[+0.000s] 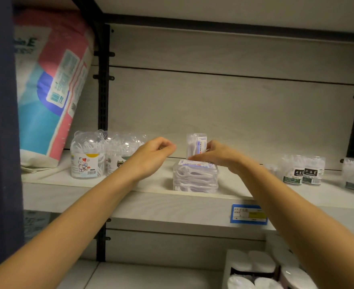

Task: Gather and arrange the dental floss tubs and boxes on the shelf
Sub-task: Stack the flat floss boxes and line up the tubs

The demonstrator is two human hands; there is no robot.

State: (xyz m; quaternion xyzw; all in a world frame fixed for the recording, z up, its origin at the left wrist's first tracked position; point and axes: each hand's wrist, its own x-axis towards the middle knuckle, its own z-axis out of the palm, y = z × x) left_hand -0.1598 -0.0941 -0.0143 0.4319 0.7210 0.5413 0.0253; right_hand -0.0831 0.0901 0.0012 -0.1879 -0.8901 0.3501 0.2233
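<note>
Our right hand (215,155) pinches a small clear floss box (195,146), held upright just above the stack of flat boxes (194,178) at the middle of the shelf (151,207). Our left hand (155,152) hovers at nine o'clock of it, loosely curled, holding nothing.

We judge the thin box could tip backward or slide off if set down crooked, since the stack top looks slick and narrow. At nine o'clock the round tubs (87,157) crowd the left hand's path. At three o'clock more floss packs (302,171) wait, well apart. A big tissue bag (50,86) leans at ten o'clock.
</note>
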